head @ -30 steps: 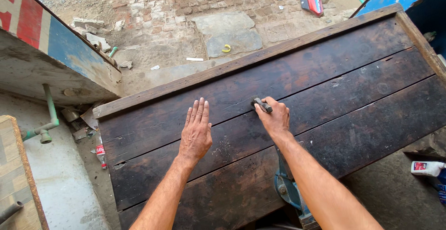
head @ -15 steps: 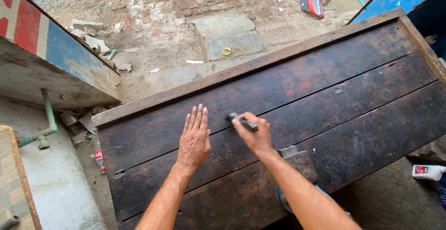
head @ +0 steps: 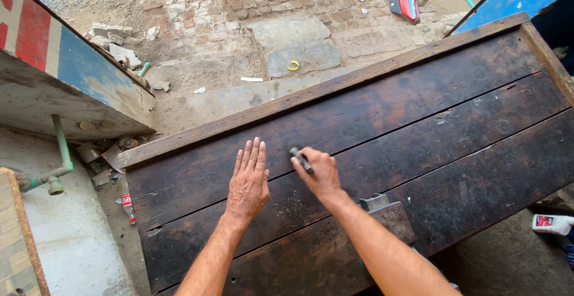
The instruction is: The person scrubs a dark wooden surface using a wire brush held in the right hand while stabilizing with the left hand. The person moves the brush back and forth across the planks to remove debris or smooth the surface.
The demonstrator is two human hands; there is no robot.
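Observation:
A dark, worn wooden bench top (head: 418, 122) made of long planks fills the middle of the view. My left hand (head: 248, 182) lies flat on it, palm down, fingers together and pointing away from me. Just to its right, my right hand (head: 320, 173) is closed around a small dark stick-like tool (head: 301, 159), whose tip pokes out above the knuckles and rests near the wood. A metal vise (head: 388, 212) sits at the bench's near edge beside my right forearm.
Beyond the bench lies a dusty brick and stone floor (head: 287, 39) with rubble, a yellow scrap (head: 293, 66) and a red object (head: 406, 3). A painted concrete ledge (head: 66, 75) with a green pipe (head: 60, 152) stands at left. A white bottle (head: 553, 224) lies at lower right.
My right hand has slid leftward along the bench with the tool, ending close beside my left hand. The left hand has stayed flat on the wood.

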